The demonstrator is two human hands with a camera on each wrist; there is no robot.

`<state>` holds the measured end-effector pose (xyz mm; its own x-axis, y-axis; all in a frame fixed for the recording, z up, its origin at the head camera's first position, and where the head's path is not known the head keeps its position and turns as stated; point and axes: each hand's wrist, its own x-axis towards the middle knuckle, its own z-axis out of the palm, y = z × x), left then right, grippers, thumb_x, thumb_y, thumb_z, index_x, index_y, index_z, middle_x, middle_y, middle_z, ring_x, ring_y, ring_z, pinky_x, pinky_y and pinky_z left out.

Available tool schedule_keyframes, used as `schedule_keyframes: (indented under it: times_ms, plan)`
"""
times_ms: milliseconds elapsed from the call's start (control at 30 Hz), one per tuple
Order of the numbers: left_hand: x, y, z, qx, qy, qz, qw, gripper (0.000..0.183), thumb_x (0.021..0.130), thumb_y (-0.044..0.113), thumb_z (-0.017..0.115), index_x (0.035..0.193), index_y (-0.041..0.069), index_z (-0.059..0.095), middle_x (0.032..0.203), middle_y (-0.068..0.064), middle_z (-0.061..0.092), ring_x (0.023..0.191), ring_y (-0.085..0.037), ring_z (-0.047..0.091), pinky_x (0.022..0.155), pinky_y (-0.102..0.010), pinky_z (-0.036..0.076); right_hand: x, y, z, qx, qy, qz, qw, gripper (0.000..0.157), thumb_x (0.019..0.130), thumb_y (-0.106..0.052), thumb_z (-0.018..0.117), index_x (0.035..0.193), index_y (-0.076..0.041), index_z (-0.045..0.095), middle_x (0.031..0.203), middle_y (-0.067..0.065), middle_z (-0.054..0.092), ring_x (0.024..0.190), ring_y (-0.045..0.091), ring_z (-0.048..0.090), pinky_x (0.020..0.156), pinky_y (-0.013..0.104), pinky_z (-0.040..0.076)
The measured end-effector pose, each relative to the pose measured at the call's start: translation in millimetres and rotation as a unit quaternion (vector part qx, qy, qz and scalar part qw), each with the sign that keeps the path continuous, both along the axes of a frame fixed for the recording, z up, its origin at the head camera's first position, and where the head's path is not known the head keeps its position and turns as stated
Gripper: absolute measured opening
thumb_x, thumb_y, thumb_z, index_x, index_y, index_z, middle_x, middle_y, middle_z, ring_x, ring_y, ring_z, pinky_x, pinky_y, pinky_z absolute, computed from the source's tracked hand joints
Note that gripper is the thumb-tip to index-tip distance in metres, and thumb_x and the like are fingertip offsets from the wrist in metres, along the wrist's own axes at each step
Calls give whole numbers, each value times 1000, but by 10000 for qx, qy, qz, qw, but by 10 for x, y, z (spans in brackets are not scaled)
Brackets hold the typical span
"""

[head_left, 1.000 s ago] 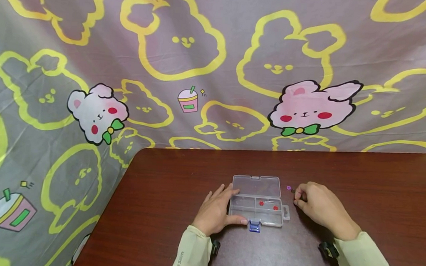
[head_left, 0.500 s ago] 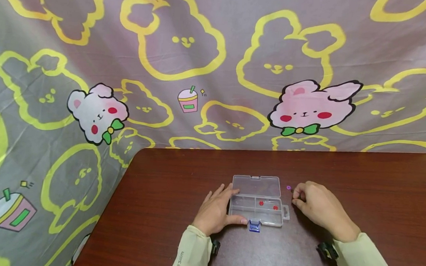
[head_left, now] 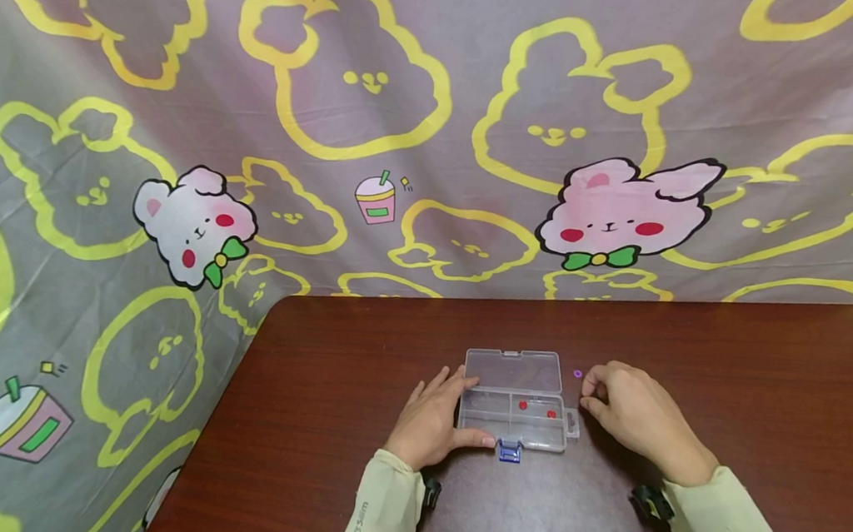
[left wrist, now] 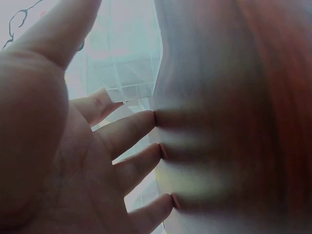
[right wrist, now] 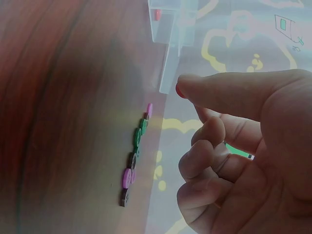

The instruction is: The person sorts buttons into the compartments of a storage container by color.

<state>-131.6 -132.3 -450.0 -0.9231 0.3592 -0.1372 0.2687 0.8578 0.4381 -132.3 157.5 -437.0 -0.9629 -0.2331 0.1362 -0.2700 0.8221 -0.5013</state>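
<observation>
A clear plastic compartment box (head_left: 485, 429) lies on the table with its lid (head_left: 513, 371) folded back and its blue latch (head_left: 509, 451) at the front. Two red buttons (head_left: 523, 406) sit in its back right compartment. My left hand (head_left: 425, 424) rests against the box's left side, fingers spread, thumb along the front edge. Right of the box, my right hand (head_left: 633, 412) pinches a red button (right wrist: 180, 90), mostly hidden behind the thumb tip. Below that hand in the right wrist view, a row of purple, green and dark buttons (right wrist: 137, 139) lies on the table.
One purple button (head_left: 577, 374) shows between the box and the right hand in the head view. The brown table (head_left: 342, 376) has a rounded back left corner. Behind it hangs a cartoon-patterned cloth (head_left: 470, 194).
My right hand has shifted slightly left, toward the box. A dark button by its fingertips is now out of sight in the head view. The left hand and box stay put.
</observation>
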Motion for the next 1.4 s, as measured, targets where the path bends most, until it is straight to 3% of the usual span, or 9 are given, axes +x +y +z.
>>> schedule_keyframes:
  times_ms: [900,1400]
  plan:
    - [-9,6,12,3,-5,-25,10000,90,77,61,76,152,20,47,162,-7,32,151,-27,23,121,-56,18,20,-97,-9,-128,304,82,9994,21,81,-6,80,79,-16,61,71,-4,49,65,13,46,57,31,39]
    - [-10,4,10,-54,-4,0,10000,91,76,62,77,152,21,47,162,-6,32,152,-26,23,121,-55,18,54,-246,19,-161,38,-47,9999,18,83,-7,80,81,-14,64,73,-3,49,65,14,45,56,30,38]
